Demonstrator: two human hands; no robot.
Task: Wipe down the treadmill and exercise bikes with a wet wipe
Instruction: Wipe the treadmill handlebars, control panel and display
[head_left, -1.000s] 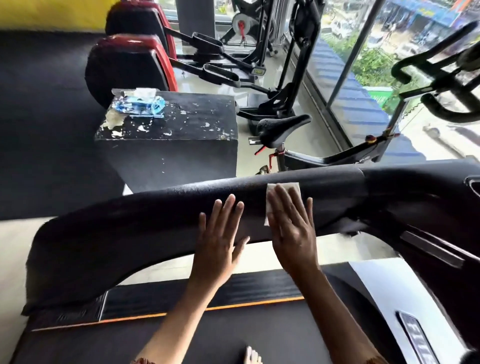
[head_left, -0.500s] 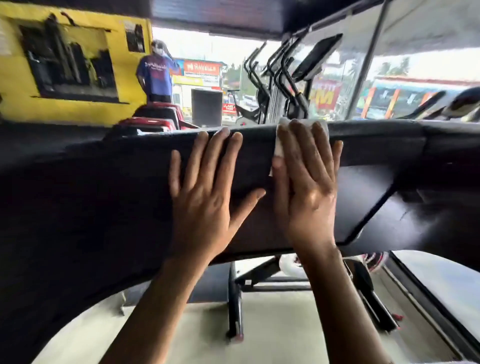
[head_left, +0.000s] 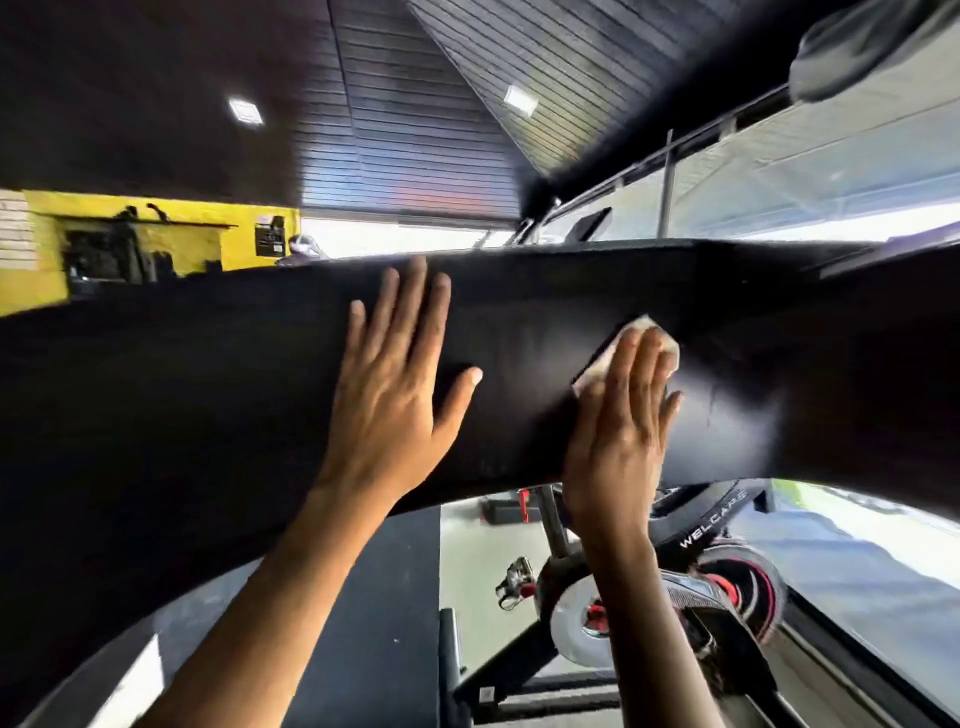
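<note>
Both arms reach up and forward from the bottom of the view. Left hand (head_left: 395, 384) lies flat on the broad black treadmill rail (head_left: 208, 389), fingers straight and slightly spread, thumb out to the right, holding nothing. Right hand (head_left: 621, 415) also flat, fingers straight and close together, pressing the white wipe (head_left: 670, 349) against the same rail. The wipe sits under the right palm and fingers (only its upper corner and left edge show), well right of the left hand. Below the rail, an exercise bike (head_left: 717, 587) carries white lettering (head_left: 711, 525) reading "WELCAR", the ending unclear. A yellow wall (head_left: 156, 249) stands far left.
</note>
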